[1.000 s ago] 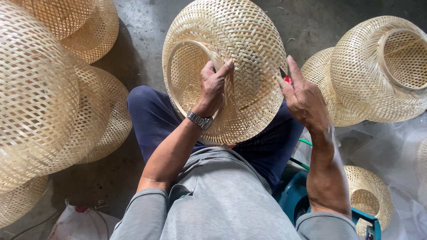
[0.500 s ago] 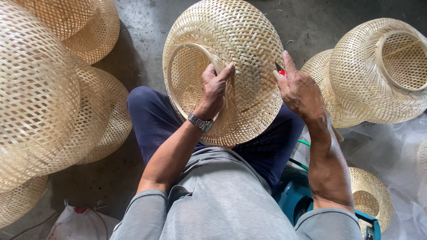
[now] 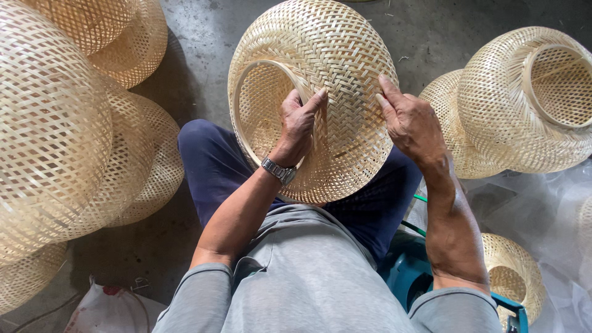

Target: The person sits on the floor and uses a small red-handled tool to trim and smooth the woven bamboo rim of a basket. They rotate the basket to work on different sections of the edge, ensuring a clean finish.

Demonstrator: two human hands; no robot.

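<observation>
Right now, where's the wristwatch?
In the head view, the wristwatch sits on the left wrist, just below the left hand pressing the woven bamboo shade, left of centre above the dark trouser leg.

1. A grey short-sleeved shirt (image 3: 308,277) covers the torso; its fabric looks soft and plain, with no print visible.
2. The sleeves end above the elbows, each with a folded, stitched hem, leaving both forearms bare.
3. Dark navy trousers (image 3: 213,163) cover the legs, showing a fine textured weave on the right thigh.
4. The left wrist carries a metal wristwatch (image 3: 279,171) with a silver-coloured link band; its face is turned mostly out of sight.
5. The left hand (image 3: 299,123) is bare, without a glove or ring that can be seen.
6. The right hand (image 3: 412,122) is likewise bare, and the right wrist wears nothing.
</observation>
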